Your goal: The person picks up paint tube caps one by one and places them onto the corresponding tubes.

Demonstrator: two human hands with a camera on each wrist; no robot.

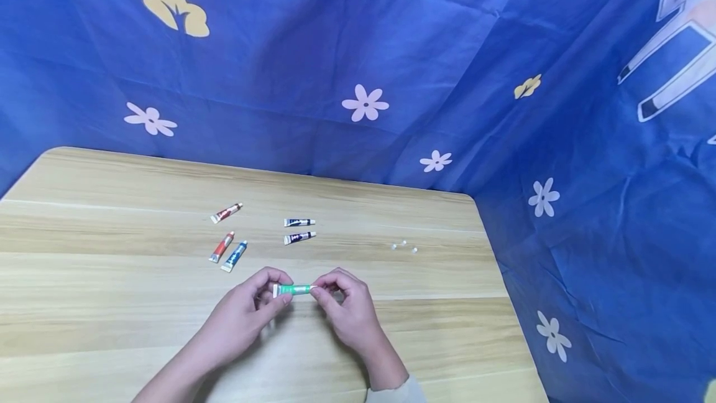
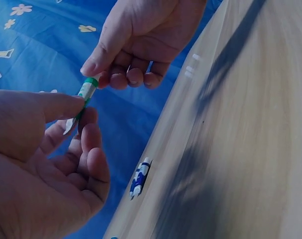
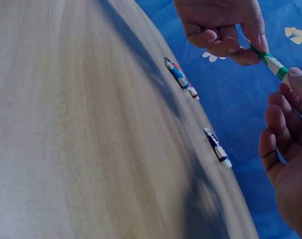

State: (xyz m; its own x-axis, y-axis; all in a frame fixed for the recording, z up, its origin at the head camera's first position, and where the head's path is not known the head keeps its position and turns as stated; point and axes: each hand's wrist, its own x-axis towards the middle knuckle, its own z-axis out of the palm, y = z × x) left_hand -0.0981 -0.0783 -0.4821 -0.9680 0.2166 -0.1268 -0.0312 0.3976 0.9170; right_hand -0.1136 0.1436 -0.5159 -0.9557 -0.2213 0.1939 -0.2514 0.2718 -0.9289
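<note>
A small green paint tube [image 1: 301, 290] is held between both hands above the near middle of the table. My left hand [image 1: 244, 314] pinches its flat crimped end between thumb and fingers. At the other end, the thumb and forefinger of my right hand [image 1: 349, 311] pinch the capped tip, which they mostly hide. In the left wrist view the green tube [image 2: 88, 89] slants up from the left thumb to the right thumb. The right wrist view shows the same tube [image 3: 273, 64] with its green band close to the right thumb.
On the wooden table [image 1: 140, 322] lie a dark red tube [image 1: 226, 213], an orange-red tube [image 1: 222, 247] and a blue tube [image 1: 234, 256]. Two dark tubes [image 1: 299, 237] lie farther right. Small white caps [image 1: 404, 242] sit at the right. Blue patterned cloth [image 1: 291, 92] hangs behind.
</note>
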